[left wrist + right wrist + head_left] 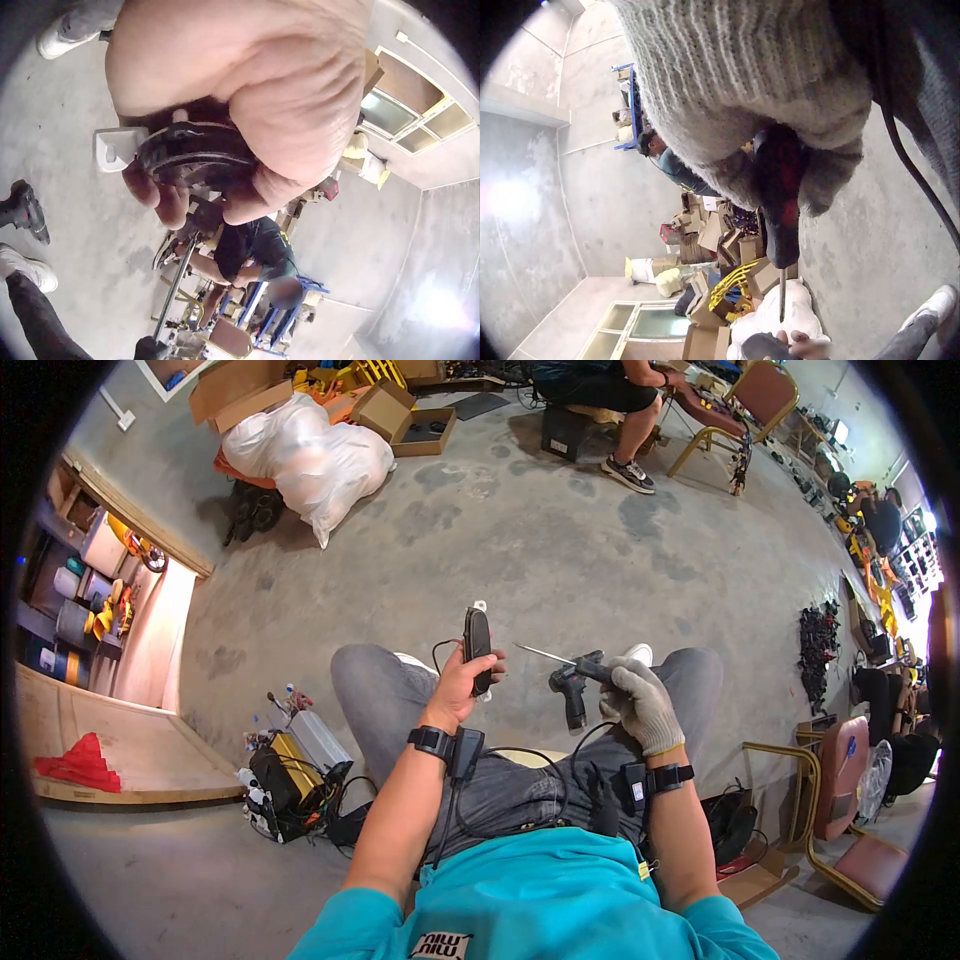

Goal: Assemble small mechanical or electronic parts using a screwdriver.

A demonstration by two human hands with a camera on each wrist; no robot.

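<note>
My bare left hand grips a long black plastic part with rounded ends, held upright between thumb and fingers. A white tab sticks out beside it in the left wrist view. My right hand, in a grey knitted glove, holds a screwdriver by its black and red handle. Its bare metal shaft points left toward the black part, with a gap between them in the head view. On the floor between the legs stands a cordless drill, close beside the screwdriver.
A silver and gold box with cables sits by my left knee. Ahead lie a white plastic bag and an open cardboard box. Another person sits near a chair. A second chair stands at right.
</note>
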